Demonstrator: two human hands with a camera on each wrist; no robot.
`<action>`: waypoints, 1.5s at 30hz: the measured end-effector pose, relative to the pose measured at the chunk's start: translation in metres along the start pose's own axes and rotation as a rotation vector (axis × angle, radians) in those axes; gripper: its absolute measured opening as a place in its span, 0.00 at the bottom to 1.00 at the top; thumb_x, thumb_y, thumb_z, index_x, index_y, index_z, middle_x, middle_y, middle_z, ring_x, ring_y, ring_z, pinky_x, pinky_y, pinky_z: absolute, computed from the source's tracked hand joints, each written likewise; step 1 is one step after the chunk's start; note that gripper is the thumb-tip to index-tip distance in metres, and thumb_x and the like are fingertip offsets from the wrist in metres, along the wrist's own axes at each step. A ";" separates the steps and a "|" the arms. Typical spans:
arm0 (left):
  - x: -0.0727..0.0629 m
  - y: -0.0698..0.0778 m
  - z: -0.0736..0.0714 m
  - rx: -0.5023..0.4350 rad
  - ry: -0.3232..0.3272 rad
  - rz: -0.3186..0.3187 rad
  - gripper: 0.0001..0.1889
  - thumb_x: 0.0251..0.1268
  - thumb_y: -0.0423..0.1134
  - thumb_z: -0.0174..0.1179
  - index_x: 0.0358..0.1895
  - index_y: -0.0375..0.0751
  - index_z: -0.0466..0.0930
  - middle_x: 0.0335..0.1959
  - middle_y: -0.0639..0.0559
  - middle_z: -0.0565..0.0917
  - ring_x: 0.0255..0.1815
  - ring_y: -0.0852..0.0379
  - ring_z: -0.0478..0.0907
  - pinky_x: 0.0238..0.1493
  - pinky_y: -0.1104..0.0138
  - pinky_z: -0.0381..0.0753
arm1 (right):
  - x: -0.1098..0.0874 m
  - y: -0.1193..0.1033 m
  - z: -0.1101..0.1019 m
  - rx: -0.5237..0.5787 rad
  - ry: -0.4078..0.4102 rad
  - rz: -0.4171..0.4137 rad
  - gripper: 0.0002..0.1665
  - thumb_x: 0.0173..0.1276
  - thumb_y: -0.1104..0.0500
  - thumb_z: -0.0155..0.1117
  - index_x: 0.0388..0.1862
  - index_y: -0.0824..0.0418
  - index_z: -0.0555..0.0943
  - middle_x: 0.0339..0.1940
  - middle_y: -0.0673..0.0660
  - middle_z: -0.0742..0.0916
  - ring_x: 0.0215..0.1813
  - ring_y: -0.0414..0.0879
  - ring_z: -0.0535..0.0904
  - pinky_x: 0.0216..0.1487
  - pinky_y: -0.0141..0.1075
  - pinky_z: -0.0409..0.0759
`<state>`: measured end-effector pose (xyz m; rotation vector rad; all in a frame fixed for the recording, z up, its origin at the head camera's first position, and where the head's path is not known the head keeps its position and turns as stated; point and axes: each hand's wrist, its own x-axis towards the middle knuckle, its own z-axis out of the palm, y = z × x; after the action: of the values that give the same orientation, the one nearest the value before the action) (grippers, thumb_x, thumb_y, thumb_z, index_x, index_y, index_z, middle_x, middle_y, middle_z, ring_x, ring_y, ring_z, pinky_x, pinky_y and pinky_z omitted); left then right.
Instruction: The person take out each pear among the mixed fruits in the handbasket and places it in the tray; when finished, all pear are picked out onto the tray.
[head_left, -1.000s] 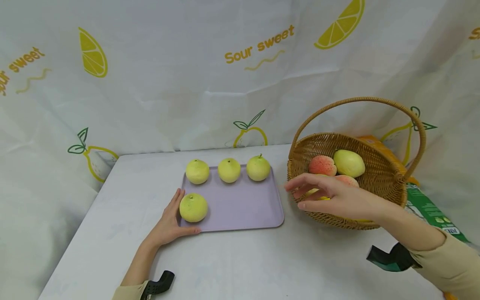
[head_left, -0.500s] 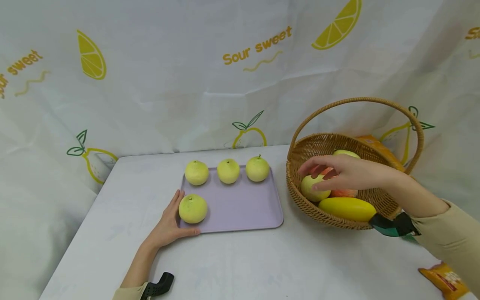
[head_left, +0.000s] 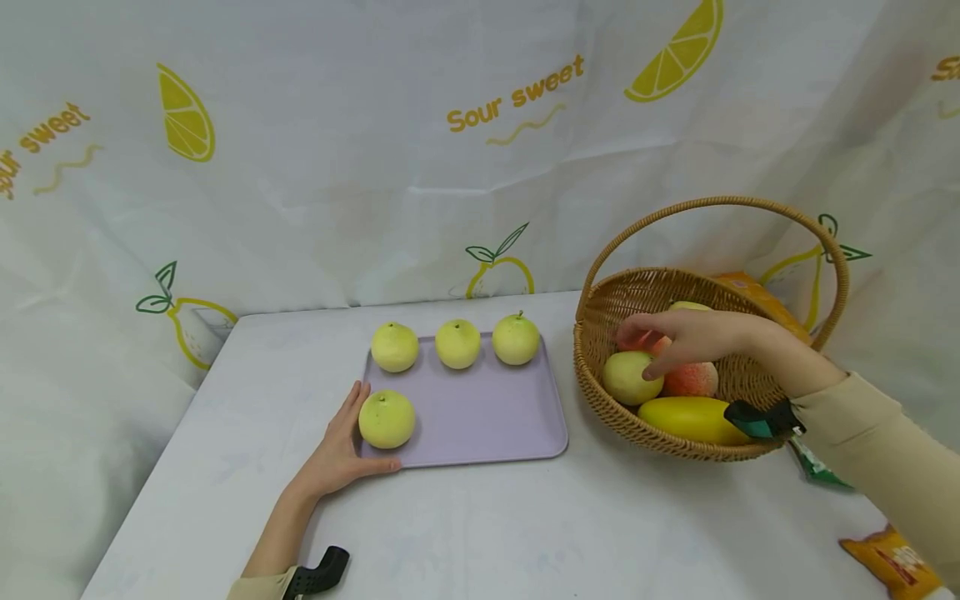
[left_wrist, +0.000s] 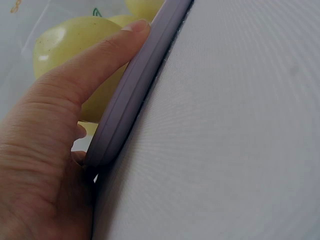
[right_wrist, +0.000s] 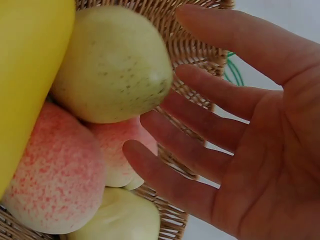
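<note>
My left hand (head_left: 337,450) rests against the front left corner of a lilac tray (head_left: 480,417), fingers straight along its left side. Its thumb (left_wrist: 105,57) lies on the front rim. Several round yellow-green fruits, like apples or pears, sit on the tray; the nearest fruit (head_left: 386,419) is beside this hand. Over the wicker basket (head_left: 618,300), my right hand (head_left: 697,337) reaches in with fingers spread and holding nothing. A speckled yellow-green fruit (right_wrist: 115,65) is just beyond its fingertips. Peaches (right_wrist: 60,170) and a long yellow fruit (right_wrist: 30,65) lie close by.
The basket's tall handle (head_left: 720,200) arches above the right arm. An orange snack packet (head_left: 892,562) lies at the right, and a green packet (head_left: 821,468) is partly hidden by the basket. Printed white cloth (head_left: 337,167) hangs behind the table.
My right hand has moved right, from the basket's left rim to above the fruits inside, uncovering the yellow-green and long yellow ones. The left hand and tray have not visibly moved.
</note>
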<state>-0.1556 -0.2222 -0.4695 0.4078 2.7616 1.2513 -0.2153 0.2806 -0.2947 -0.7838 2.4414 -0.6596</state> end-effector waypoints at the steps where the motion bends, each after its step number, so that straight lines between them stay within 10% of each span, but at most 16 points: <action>1: 0.000 0.000 0.000 -0.002 0.000 -0.002 0.66 0.41 0.55 0.78 0.79 0.43 0.39 0.80 0.42 0.37 0.77 0.33 0.33 0.65 0.31 0.38 | 0.001 0.002 0.000 0.008 -0.019 0.015 0.31 0.62 0.53 0.71 0.61 0.60 0.72 0.57 0.56 0.80 0.60 0.57 0.74 0.60 0.54 0.71; 11: 0.001 0.001 0.001 -0.014 -0.002 -0.003 0.66 0.41 0.55 0.78 0.79 0.44 0.40 0.80 0.43 0.38 0.77 0.33 0.34 0.66 0.31 0.39 | 0.010 0.018 0.002 0.040 -0.121 0.075 0.34 0.61 0.55 0.72 0.62 0.64 0.69 0.61 0.61 0.74 0.59 0.55 0.70 0.59 0.50 0.70; 28: 0.001 0.001 0.000 -0.008 0.006 0.004 0.66 0.40 0.55 0.79 0.79 0.44 0.42 0.80 0.41 0.38 0.77 0.33 0.34 0.65 0.31 0.39 | 0.013 0.022 0.011 -0.031 -0.019 -0.013 0.31 0.53 0.55 0.78 0.54 0.61 0.76 0.47 0.53 0.80 0.46 0.47 0.74 0.48 0.39 0.76; 45: 0.000 0.000 0.000 -0.010 0.008 0.006 0.65 0.40 0.54 0.78 0.79 0.43 0.42 0.80 0.41 0.38 0.76 0.32 0.34 0.65 0.30 0.39 | 0.021 0.026 0.022 -0.076 0.012 -0.059 0.33 0.64 0.45 0.69 0.63 0.59 0.76 0.62 0.58 0.77 0.57 0.50 0.73 0.56 0.45 0.73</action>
<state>-0.1561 -0.2224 -0.4697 0.4121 2.7620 1.2700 -0.2281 0.2796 -0.3330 -0.8867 2.4753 -0.5977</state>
